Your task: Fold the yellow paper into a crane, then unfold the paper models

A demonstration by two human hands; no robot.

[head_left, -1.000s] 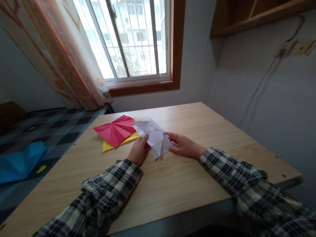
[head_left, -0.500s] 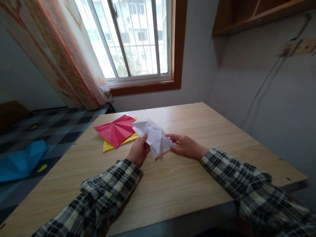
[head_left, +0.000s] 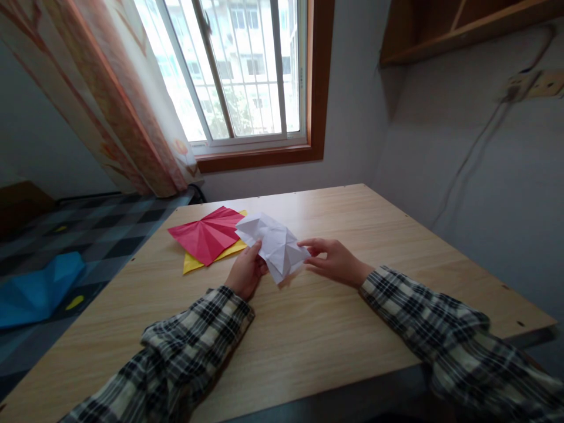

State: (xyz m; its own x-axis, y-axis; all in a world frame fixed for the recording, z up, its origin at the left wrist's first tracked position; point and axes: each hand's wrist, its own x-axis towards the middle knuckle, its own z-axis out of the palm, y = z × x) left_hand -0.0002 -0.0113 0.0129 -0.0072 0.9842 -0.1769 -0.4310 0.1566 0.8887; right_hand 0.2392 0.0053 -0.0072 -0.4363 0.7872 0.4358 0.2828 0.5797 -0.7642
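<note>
A folded sheet of white paper point(head_left: 277, 244), with many creases and pointed corners, is held up above the wooden table. My left hand point(head_left: 247, 270) grips its near left edge, thumb on top and the other fingers partly hidden beneath. At the paper's right corner, my right hand point(head_left: 332, 258) has its fingertips closed around the edge, the index finger on the upper side. Just left of the white paper, a creased red sheet point(head_left: 209, 235) lies over a yellow sheet point(head_left: 192, 264).
The wooden table point(head_left: 352, 329) stands below a window point(head_left: 247, 76) with a curtain point(head_left: 123, 100) at its left. A blue folded paper point(head_left: 44, 288) rests on a checked cloth point(head_left: 145, 220) at left. A cable point(head_left: 467, 161) hangs along the right wall.
My right hand has shifted very slightly to the right at the paper's corner. The white paper and my left hand stay almost in place; the view has moved a little.
</note>
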